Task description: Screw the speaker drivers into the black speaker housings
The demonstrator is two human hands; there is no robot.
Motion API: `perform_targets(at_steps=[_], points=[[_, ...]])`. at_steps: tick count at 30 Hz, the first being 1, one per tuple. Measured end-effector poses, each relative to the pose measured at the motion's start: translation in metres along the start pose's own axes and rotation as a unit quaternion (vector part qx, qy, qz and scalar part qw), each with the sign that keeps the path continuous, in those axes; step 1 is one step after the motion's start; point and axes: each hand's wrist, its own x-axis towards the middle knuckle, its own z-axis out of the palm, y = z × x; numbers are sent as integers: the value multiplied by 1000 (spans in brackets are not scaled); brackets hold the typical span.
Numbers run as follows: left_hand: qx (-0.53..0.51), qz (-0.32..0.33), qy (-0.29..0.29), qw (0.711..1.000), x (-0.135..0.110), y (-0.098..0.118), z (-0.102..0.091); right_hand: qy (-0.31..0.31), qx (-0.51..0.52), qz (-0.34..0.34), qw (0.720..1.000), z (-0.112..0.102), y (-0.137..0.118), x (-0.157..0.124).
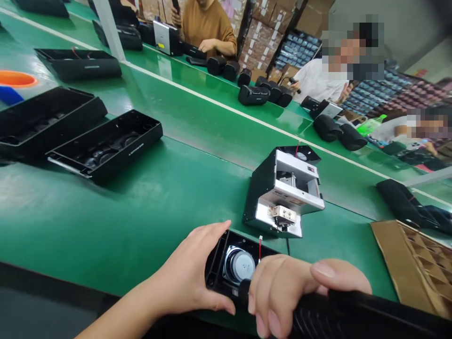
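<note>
We hold a black speaker body (353, 315) in both hands, low over the near edge of the green desk (106, 221). Its ribbed grille runs off toward the lower right, and its open end faces up, showing a round driver (240, 266) with a silver rim. A thin red-and-white wire (260, 247) stands up just beside the driver.

Our left hand (187, 270) is closed around the outer side of that open end, with the fingertips (222, 225) curling over its top edge. Our right hand (282, 292) is wrapped firmly over the body next to the driver, its fingers (263, 325) pointing down across the near side.

Just ahead of the speaker body, a metal jig (282, 193) with a black frame sits on the desk, apart from both hands. Two open black housings (106, 146) lie further left, and a cardboard divider (409, 268) lies at the right.

Across the belt's white line, a row of finished black speakers (254, 94) stands on a second green run. Beyond it, a co-worker in a tan shirt (208, 28) and another in a white shirt (318, 80) sit working.
</note>
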Motion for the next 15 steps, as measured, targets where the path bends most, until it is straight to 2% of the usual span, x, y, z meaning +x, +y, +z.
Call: perform_targets(at_steps=[2,6,10,15], points=[[-2,1,-2,1000,1,2,0,28,-26,36,999,1,-1,6],[-12,-3,-6,1000,3,6,-1,133,-101,85,982,16,-5,23],[-21,-6,-10,1000,4,7,-1,144,-114,86,979,23,-1,25],[-27,-4,-9,1000,4,7,0,141,-109,89,980,11,7,-7]])
